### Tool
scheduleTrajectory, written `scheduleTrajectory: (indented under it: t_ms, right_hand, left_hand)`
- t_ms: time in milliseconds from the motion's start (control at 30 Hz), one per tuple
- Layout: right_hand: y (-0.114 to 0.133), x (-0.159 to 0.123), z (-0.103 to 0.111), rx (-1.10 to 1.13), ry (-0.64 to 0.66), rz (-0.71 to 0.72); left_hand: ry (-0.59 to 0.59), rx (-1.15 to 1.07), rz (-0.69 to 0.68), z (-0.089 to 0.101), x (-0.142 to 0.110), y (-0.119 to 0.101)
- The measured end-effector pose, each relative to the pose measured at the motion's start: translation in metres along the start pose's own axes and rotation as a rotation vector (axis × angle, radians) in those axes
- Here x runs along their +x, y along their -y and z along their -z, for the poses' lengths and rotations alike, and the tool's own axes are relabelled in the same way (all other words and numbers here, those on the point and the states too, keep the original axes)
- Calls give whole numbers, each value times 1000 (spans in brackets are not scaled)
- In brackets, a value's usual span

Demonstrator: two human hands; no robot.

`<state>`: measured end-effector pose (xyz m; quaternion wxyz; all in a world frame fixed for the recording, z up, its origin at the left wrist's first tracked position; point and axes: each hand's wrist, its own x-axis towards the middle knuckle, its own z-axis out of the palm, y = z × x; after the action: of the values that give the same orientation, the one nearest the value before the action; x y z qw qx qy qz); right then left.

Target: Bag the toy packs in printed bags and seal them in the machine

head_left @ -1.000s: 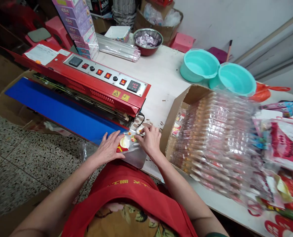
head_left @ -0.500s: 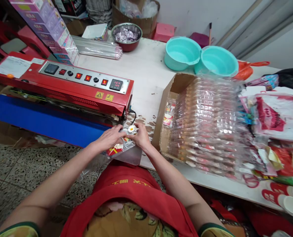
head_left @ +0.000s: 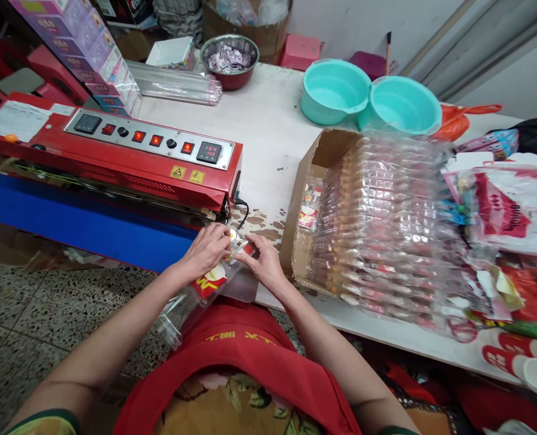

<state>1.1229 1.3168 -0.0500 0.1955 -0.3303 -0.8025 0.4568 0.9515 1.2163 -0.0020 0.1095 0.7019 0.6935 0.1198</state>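
L hand (head_left: 208, 249) curls over clear bag (head_left: 211, 281); exact grip can't be confirmed. R hand (head_left: 264, 264) pinches bag's R end btwn thumb & fingers. Bag is btwn red apron (head_left: 245, 356) & red machine (head_left: 159, 166), near R end of blue belt (head_left: 96, 223). Cardboard box (head_left: 292, 235) w/ clear packs (head_left: 386, 223) is to R.

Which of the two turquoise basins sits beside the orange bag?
The basin on the right in the head view: the orange bag lies by its right side. The other basin stands to its left, away from that bag.
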Motion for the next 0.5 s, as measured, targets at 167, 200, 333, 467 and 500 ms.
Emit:
scheduleTrajectory:
  t_ms: [167, 200, 333, 467, 500]
  right_hand:
    - [4, 2, -3, 81, 143, 47]
    - [3, 3, -4, 114, 170, 45]
    - [0, 10, 2, 253, 125, -54]
    - [5, 13, 15, 434, 129, -114]
    - [6, 14, 17, 469, 135, -134]
  left_hand:
    - [-109, -27, 58, -8, 17, -7]
    - [-126, -45, 70, -9, 19, -8]
    - [-250, -264, 164, -15, 18, -10]
    - [-332, -738, 654, -20, 9, -10]
    - [-296, -903, 775, -20, 7, -10]
